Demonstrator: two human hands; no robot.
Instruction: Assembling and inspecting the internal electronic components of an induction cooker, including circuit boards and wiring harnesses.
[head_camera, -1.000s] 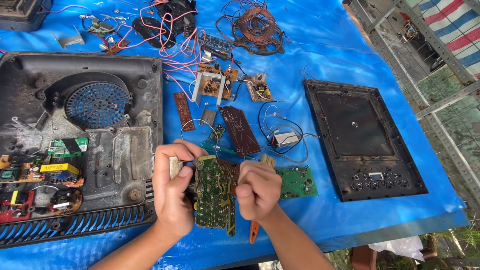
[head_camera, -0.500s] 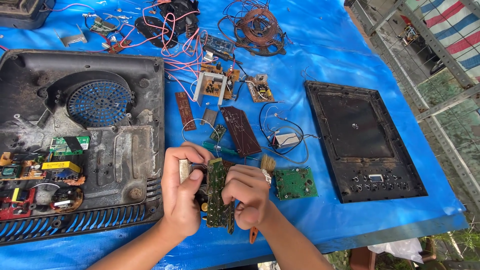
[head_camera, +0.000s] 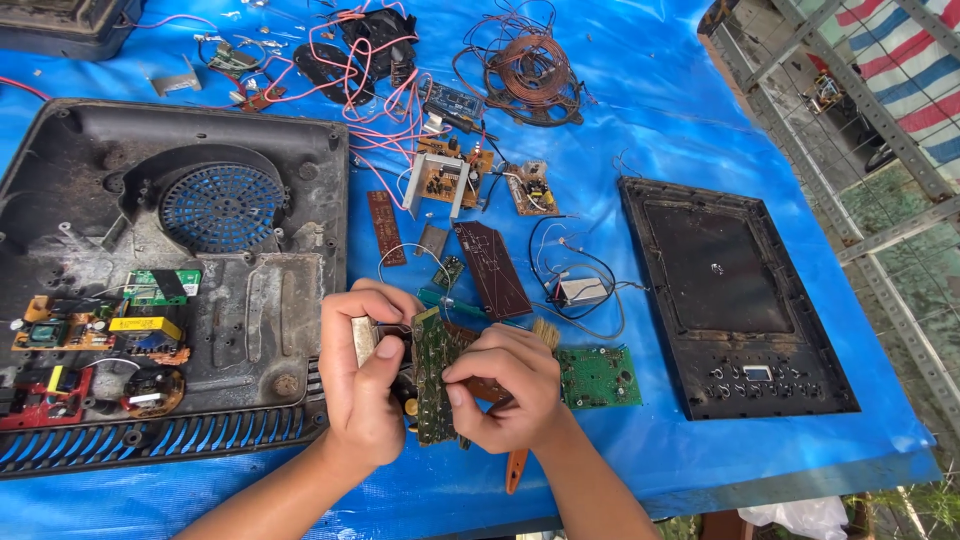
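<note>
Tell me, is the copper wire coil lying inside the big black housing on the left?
No, the copper wire coil lies on the blue tarp at the top, apart from the black housing.

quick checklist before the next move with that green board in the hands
1. Left hand grips the green board: ok.
2. Right hand pinches the board's edge: ok.
3. Board clear of the blue sheet: cannot tell.
4. Brush under the right hand, held or lying loose: cannot tell.
5. Second green board lies flat, apart from the hands: ok.
6. Loose red wires away from the hands: ok.
</note>
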